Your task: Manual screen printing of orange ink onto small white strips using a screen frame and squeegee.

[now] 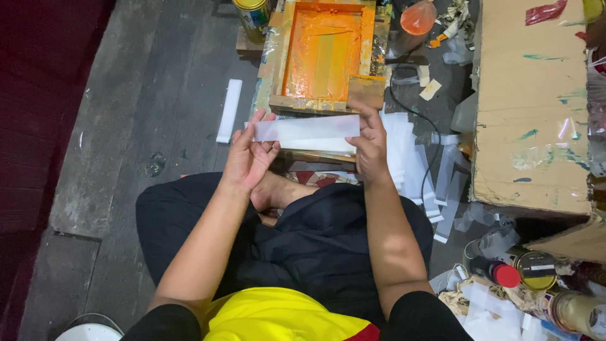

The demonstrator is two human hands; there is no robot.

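Note:
I sit cross-legged on a dark wooden floor. My left hand [249, 155] and my right hand [369, 148] hold a long translucent white plastic strip [306, 128] by its two ends, level in front of me. Under it lies a second white strip [319, 145]. Just beyond my hands stands a wooden screen-printing frame [278, 69] whose mesh is coated in orange ink, with a brown squeegee block [367, 90] at its near right corner.
A single white strip [229, 110] lies on the floor to the left. Several more strips [429, 183] are piled to the right. A paint-smeared cardboard box [533, 107] stands at right, with tins and a red-capped bottle [499, 273] below it. A black cable [416, 113] crosses the floor.

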